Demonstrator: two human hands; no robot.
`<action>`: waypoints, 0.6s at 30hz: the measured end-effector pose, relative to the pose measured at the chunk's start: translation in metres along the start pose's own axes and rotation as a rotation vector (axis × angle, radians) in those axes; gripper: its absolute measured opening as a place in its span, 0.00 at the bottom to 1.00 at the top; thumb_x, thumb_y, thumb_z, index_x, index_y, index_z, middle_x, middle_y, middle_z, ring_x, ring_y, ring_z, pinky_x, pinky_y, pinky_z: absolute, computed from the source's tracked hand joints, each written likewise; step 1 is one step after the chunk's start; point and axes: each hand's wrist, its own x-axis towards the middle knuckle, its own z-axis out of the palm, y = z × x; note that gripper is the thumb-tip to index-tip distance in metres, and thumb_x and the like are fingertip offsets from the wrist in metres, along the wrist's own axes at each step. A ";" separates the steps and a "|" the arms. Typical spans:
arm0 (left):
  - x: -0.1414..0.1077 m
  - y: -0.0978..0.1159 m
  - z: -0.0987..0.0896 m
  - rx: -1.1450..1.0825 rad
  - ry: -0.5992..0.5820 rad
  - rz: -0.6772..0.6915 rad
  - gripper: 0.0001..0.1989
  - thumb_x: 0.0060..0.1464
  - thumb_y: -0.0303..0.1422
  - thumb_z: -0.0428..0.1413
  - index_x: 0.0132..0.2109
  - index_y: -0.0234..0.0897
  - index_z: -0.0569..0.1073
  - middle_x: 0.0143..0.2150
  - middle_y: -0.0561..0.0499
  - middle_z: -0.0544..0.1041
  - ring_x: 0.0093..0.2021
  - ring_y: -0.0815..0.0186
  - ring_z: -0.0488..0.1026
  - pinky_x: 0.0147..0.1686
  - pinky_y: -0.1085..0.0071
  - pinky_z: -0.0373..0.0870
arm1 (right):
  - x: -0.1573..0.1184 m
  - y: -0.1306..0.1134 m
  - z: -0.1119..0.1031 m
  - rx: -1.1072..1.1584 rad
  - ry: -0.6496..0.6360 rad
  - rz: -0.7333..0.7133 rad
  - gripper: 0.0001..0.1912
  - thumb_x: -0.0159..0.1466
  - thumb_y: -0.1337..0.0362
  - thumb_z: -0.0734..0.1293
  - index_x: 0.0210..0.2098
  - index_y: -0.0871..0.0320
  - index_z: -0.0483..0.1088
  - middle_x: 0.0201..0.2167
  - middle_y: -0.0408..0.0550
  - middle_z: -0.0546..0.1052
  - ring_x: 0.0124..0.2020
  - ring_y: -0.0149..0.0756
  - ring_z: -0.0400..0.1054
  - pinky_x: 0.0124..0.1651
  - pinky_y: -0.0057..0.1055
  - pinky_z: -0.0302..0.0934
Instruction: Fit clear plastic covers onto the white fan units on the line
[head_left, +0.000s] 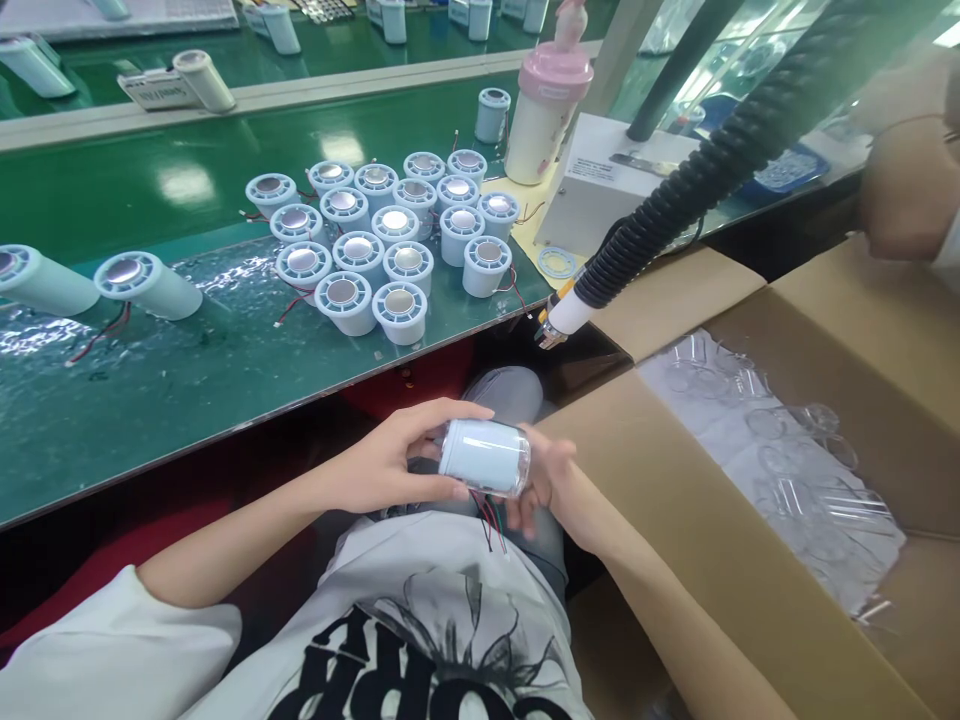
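My left hand [401,455] is wrapped round a light blue cylindrical housing [480,455], held on its side above my lap. A clear plastic cover [523,462] surrounds its right end, and thin red, black and green wires [491,520] hang below. My right hand [551,480] is at the covered end, slightly blurred, its fingers apart; whether it touches the cover I cannot tell. Similar light blue housings [400,312] with silver discs on top stand grouped on the green bench [247,385].
Two housings [154,285] lie tilted at the left. A black corrugated hose [675,200] slants across the right, before a white box-shaped device [600,185] and a pink-lidded bottle [547,100]. An open carton [675,480] holds clear plastic covers [795,500]. Another person's arm [907,190] is at far right.
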 end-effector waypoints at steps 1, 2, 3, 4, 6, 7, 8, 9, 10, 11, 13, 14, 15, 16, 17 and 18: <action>-0.001 0.000 0.001 -0.057 0.004 -0.032 0.30 0.51 0.29 0.63 0.60 0.46 0.65 0.55 0.46 0.70 0.52 0.61 0.73 0.51 0.67 0.73 | -0.002 0.001 -0.002 -0.119 0.071 -0.160 0.42 0.54 0.30 0.59 0.53 0.56 0.62 0.42 0.55 0.76 0.32 0.37 0.75 0.27 0.29 0.72; -0.001 0.001 0.001 -0.114 0.003 -0.056 0.30 0.52 0.30 0.62 0.60 0.47 0.64 0.54 0.47 0.71 0.51 0.62 0.74 0.49 0.68 0.74 | -0.004 0.002 -0.004 -0.260 0.123 -0.319 0.40 0.55 0.36 0.65 0.58 0.53 0.59 0.54 0.57 0.71 0.45 0.43 0.73 0.40 0.36 0.74; -0.002 0.001 0.001 -0.158 0.001 -0.073 0.29 0.53 0.31 0.62 0.61 0.48 0.64 0.53 0.48 0.71 0.49 0.63 0.75 0.47 0.68 0.75 | -0.005 0.002 -0.005 -0.410 0.148 -0.469 0.37 0.57 0.44 0.70 0.60 0.49 0.56 0.62 0.57 0.63 0.56 0.46 0.67 0.52 0.42 0.70; -0.002 0.001 0.001 -0.180 -0.003 -0.088 0.28 0.54 0.31 0.61 0.61 0.48 0.63 0.52 0.48 0.72 0.47 0.63 0.75 0.45 0.69 0.76 | -0.006 0.002 -0.006 -0.548 0.145 -0.595 0.34 0.59 0.52 0.71 0.61 0.46 0.56 0.66 0.54 0.58 0.62 0.47 0.61 0.59 0.45 0.64; -0.002 0.001 0.000 -0.162 -0.012 -0.100 0.28 0.55 0.32 0.60 0.62 0.48 0.63 0.51 0.48 0.73 0.44 0.65 0.76 0.41 0.72 0.76 | -0.008 0.001 -0.007 -0.699 0.110 -0.724 0.29 0.61 0.65 0.70 0.60 0.43 0.60 0.66 0.49 0.61 0.64 0.45 0.58 0.63 0.46 0.59; -0.001 0.002 0.000 -0.130 -0.017 -0.092 0.30 0.54 0.32 0.61 0.62 0.49 0.64 0.52 0.48 0.73 0.45 0.64 0.76 0.41 0.72 0.75 | -0.008 0.000 -0.006 -0.683 0.101 -0.713 0.29 0.61 0.67 0.70 0.59 0.42 0.62 0.64 0.48 0.64 0.63 0.44 0.60 0.62 0.44 0.61; -0.001 0.002 -0.001 -0.092 -0.026 -0.076 0.32 0.52 0.32 0.62 0.63 0.49 0.63 0.54 0.47 0.72 0.48 0.63 0.75 0.43 0.72 0.75 | -0.008 0.000 -0.005 -0.612 0.100 -0.657 0.29 0.61 0.67 0.71 0.59 0.42 0.63 0.62 0.48 0.67 0.61 0.44 0.63 0.60 0.42 0.64; -0.001 0.003 -0.002 -0.061 -0.037 -0.052 0.34 0.51 0.31 0.63 0.63 0.49 0.63 0.57 0.47 0.70 0.51 0.61 0.74 0.47 0.71 0.74 | -0.008 0.000 -0.004 -0.500 0.099 -0.580 0.30 0.60 0.65 0.72 0.59 0.43 0.62 0.60 0.48 0.69 0.59 0.43 0.66 0.57 0.40 0.67; -0.001 0.004 -0.003 -0.042 -0.050 -0.029 0.36 0.50 0.30 0.64 0.64 0.49 0.62 0.60 0.46 0.68 0.55 0.59 0.71 0.50 0.69 0.73 | -0.009 0.000 -0.003 -0.373 0.089 -0.499 0.31 0.59 0.62 0.73 0.60 0.44 0.62 0.59 0.49 0.71 0.56 0.43 0.69 0.54 0.38 0.69; -0.002 0.005 -0.004 -0.038 -0.064 -0.012 0.37 0.49 0.29 0.64 0.64 0.49 0.62 0.63 0.46 0.66 0.58 0.58 0.69 0.54 0.67 0.71 | -0.009 0.001 -0.001 -0.255 0.075 -0.431 0.31 0.59 0.59 0.73 0.60 0.45 0.62 0.56 0.49 0.73 0.53 0.43 0.71 0.50 0.37 0.71; -0.002 0.006 -0.005 -0.067 -0.085 -0.017 0.36 0.50 0.27 0.63 0.65 0.48 0.62 0.63 0.45 0.66 0.60 0.57 0.68 0.57 0.65 0.69 | -0.010 0.002 0.000 -0.118 0.049 -0.361 0.30 0.59 0.57 0.73 0.59 0.45 0.64 0.51 0.48 0.76 0.45 0.40 0.75 0.45 0.35 0.73; -0.002 0.006 -0.005 -0.098 -0.092 -0.038 0.36 0.51 0.27 0.63 0.65 0.48 0.61 0.63 0.45 0.67 0.59 0.58 0.69 0.56 0.66 0.69 | -0.010 0.002 0.000 -0.109 0.047 -0.350 0.29 0.58 0.58 0.73 0.58 0.45 0.66 0.50 0.47 0.77 0.42 0.39 0.76 0.44 0.34 0.73; -0.003 0.004 -0.005 -0.133 -0.095 -0.064 0.36 0.52 0.27 0.62 0.65 0.47 0.61 0.62 0.45 0.69 0.58 0.59 0.70 0.56 0.66 0.69 | -0.011 0.002 -0.001 -0.129 0.053 -0.348 0.28 0.58 0.59 0.74 0.57 0.44 0.67 0.50 0.46 0.76 0.39 0.37 0.76 0.43 0.34 0.73; -0.002 0.003 -0.004 -0.170 -0.096 -0.092 0.36 0.52 0.27 0.63 0.66 0.47 0.60 0.61 0.45 0.70 0.57 0.59 0.71 0.54 0.67 0.70 | -0.012 0.001 -0.002 -0.166 0.060 -0.352 0.27 0.58 0.61 0.74 0.56 0.44 0.69 0.51 0.45 0.76 0.37 0.35 0.76 0.43 0.34 0.73; -0.002 0.000 -0.004 -0.211 -0.099 -0.118 0.37 0.51 0.27 0.63 0.66 0.47 0.60 0.60 0.44 0.71 0.56 0.59 0.72 0.53 0.67 0.71 | -0.013 0.000 -0.002 -0.208 0.069 -0.359 0.26 0.58 0.62 0.74 0.55 0.44 0.70 0.53 0.45 0.74 0.36 0.34 0.76 0.43 0.34 0.73; -0.002 -0.002 -0.004 -0.254 -0.104 -0.142 0.38 0.51 0.27 0.63 0.66 0.47 0.59 0.60 0.44 0.71 0.54 0.59 0.73 0.51 0.67 0.72 | -0.014 -0.001 -0.003 -0.247 0.076 -0.358 0.25 0.58 0.63 0.73 0.54 0.43 0.71 0.55 0.45 0.73 0.35 0.33 0.76 0.43 0.34 0.73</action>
